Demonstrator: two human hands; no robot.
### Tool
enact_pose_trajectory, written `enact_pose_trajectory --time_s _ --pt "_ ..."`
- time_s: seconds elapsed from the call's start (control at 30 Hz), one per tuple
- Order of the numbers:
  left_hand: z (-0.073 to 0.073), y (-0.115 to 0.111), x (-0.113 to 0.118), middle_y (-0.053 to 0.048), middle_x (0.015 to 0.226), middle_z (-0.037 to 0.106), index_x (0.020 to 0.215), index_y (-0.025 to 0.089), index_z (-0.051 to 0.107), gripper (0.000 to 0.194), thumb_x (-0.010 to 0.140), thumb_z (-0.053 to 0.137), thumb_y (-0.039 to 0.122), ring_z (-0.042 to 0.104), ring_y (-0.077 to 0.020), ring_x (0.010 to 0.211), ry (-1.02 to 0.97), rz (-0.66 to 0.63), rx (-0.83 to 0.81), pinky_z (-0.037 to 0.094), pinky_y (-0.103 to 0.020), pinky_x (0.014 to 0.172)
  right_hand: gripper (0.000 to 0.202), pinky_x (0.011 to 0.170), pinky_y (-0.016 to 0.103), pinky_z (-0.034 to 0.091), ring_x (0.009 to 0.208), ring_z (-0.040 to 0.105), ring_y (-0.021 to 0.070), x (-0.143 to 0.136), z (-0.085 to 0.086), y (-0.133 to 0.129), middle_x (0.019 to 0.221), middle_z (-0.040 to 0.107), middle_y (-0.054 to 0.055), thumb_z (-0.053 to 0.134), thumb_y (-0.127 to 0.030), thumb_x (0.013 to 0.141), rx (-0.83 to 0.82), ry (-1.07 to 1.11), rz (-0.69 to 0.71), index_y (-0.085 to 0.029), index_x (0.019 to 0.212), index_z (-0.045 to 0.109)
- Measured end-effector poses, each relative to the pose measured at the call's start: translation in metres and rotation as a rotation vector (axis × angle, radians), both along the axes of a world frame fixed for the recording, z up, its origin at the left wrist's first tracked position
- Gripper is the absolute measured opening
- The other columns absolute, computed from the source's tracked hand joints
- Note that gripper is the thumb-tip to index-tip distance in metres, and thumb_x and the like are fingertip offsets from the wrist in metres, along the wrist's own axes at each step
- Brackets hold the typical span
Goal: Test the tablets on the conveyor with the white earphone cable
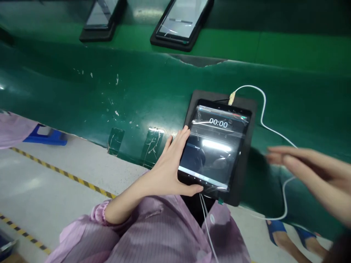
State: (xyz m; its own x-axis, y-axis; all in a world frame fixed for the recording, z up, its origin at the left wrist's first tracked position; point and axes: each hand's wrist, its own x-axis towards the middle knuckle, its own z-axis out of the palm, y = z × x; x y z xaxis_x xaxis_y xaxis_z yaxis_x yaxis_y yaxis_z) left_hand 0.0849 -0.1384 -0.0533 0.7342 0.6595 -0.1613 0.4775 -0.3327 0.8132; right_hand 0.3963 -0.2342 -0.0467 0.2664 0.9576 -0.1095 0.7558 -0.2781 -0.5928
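Note:
A black tablet (208,153) lies on a dark foam pad (244,175), its screen lit with "00:00" near the top and a clear film over it. My left hand (171,164) rests against the tablet's lower left corner. Its fingers stretch along the left edge, and the thumb reaches over the bottom edge. A white cable (263,106) meets the tablet's top edge at a yellowish plug (231,98). To the right of the pad, apart from the tablet, my right hand (315,175) hovers slightly blurred with fingers extended and nothing visible in it.
Two more tablets, one at the upper middle (182,20) and one at the upper left (100,14), lie on dark pads across the green worktop (82,95). A blue stool (48,135) stands at left. Someone's sandaled feet (285,237) show below right. Thin white wires (204,208) hang in front.

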Motion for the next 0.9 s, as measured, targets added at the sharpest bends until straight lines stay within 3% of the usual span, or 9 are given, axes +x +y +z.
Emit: enact_pose_trajectory --time_s 0.07,0.2,0.37,0.5,0.63,0.7,0.8,0.9 --pt "-0.002 -0.001 0.0 -0.012 0.168 -0.007 0.152 0.034 -0.027 0.137 0.071 0.083 0.052 -0.003 -0.0383 0.153 0.006 -0.01 0.011 0.003 -0.065 0.122 0.054 0.061 0.043 0.053 0.085 0.07 0.0306 -0.007 0.012 0.044 0.096 0.076 0.006 0.051 -0.081 0.08 0.031 -0.033 -0.075 -0.035 0.097 0.073" --pt "-0.011 -0.003 -0.001 -0.016 0.167 -0.008 0.151 0.033 -0.029 0.145 0.065 0.086 0.055 -0.002 -0.0399 0.152 -0.01 -0.027 0.087 0.006 -0.066 0.121 0.07 0.076 0.047 0.049 0.088 0.066 0.0312 -0.027 0.025 0.106 0.099 0.073 0.011 0.03 -0.087 0.082 0.046 -0.093 0.035 -0.031 0.096 0.07" --pt "-0.019 -0.004 0.0 -0.02 0.166 -0.007 0.15 0.03 -0.031 0.15 0.062 0.088 0.056 -0.004 -0.0425 0.151 -0.021 -0.03 0.119 0.006 -0.071 0.119 0.071 0.088 0.045 0.048 0.097 0.064 0.0292 -0.032 0.003 0.152 0.102 0.07 0.012 0.031 -0.078 0.088 0.149 -0.126 0.127 -0.022 0.096 0.073" --pt "-0.02 -0.005 -0.001 -0.019 0.166 -0.01 0.155 0.028 -0.021 0.147 0.061 0.088 0.056 -0.004 -0.0425 0.151 -0.015 -0.024 0.044 0.008 -0.069 0.12 0.057 0.088 0.043 0.049 0.097 0.066 0.0298 -0.027 -0.01 0.172 0.097 0.074 0.009 0.05 -0.074 0.079 0.158 0.085 0.146 -0.022 0.081 0.075" --pt "-0.022 -0.005 0.0 -0.021 0.165 -0.007 0.159 0.021 -0.009 0.147 0.056 0.088 0.063 -0.004 -0.0437 0.15 0.001 -0.022 0.006 0.009 -0.069 0.12 0.053 0.089 0.04 0.048 0.098 0.066 0.0316 -0.024 -0.003 0.179 0.098 0.075 0.008 0.062 -0.073 0.068 -0.067 0.259 0.104 -0.023 0.08 0.076" --pt "-0.024 -0.006 0.001 -0.022 0.164 -0.007 0.159 0.019 -0.007 0.148 0.055 0.087 0.065 -0.004 -0.0442 0.15 0.006 -0.016 -0.01 0.009 -0.07 0.119 0.056 0.08 0.038 0.048 0.087 0.066 0.0297 -0.022 0.002 0.183 0.086 0.074 0.008 0.063 -0.076 0.063 -0.132 0.271 0.123 -0.022 0.07 0.073" --pt "-0.029 -0.008 0.001 -0.021 0.163 -0.009 0.157 0.021 -0.016 0.15 0.057 0.086 0.066 -0.004 -0.0449 0.148 0.012 -0.015 -0.038 0.014 -0.072 0.117 0.062 0.063 0.033 0.044 0.065 0.059 0.0223 -0.022 0.008 0.189 0.065 0.066 0.006 0.057 -0.082 0.062 -0.161 0.274 0.165 -0.021 0.058 0.064" --pt "-0.039 -0.009 0.0 -0.019 0.163 -0.01 0.15 0.027 -0.032 0.15 0.063 0.087 0.057 0.0 -0.0453 0.148 0.01 -0.051 0.033 0.017 -0.072 0.116 0.062 0.056 0.031 0.04 0.056 0.05 0.0177 -0.023 0.008 0.193 0.057 0.057 0.004 0.051 -0.083 0.062 -0.18 0.263 0.189 -0.022 0.053 0.056"
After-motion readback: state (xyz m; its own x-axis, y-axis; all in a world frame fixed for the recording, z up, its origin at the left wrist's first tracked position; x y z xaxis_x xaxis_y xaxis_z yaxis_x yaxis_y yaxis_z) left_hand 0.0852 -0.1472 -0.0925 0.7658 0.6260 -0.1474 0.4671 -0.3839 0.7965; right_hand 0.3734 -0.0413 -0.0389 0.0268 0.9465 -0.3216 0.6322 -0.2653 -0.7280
